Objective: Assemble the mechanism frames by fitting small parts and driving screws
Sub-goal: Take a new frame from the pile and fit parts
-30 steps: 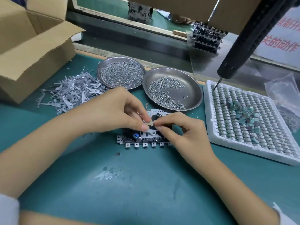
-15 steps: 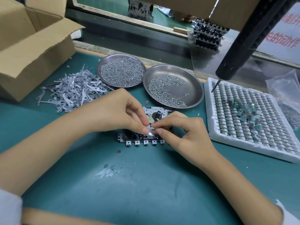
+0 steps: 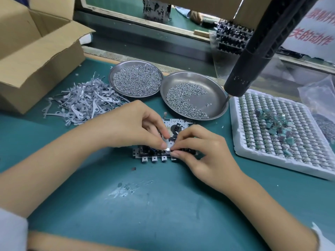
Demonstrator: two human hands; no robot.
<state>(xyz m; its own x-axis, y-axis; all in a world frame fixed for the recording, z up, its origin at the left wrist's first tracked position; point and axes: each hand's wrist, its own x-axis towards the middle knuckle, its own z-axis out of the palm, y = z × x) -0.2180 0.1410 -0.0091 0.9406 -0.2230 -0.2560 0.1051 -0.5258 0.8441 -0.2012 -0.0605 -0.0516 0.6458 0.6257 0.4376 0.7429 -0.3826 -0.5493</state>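
A metal mechanism frame lies flat on the green mat, its tabbed front edge toward me. My left hand and my right hand meet over its front part. Both pinch a small silver metal part between thumb and fingertips, low against the frame. My fingers hide most of the frame's middle. Two steel dishes hold screws: the left dish is full, the right dish is partly filled. A black electric screwdriver hangs at the upper right, its bit over the right dish's rim.
A heap of grey stamped metal levers lies at the left. An open cardboard box stands behind the heap. At the right, a white foam tray holds rows of small parts with loose green pieces on top. Stacked frames sit beyond the bench edge.
Both hands have dropped from above the frame's middle down to its front edge, carrying the small silver part with them. The view has shifted slightly.
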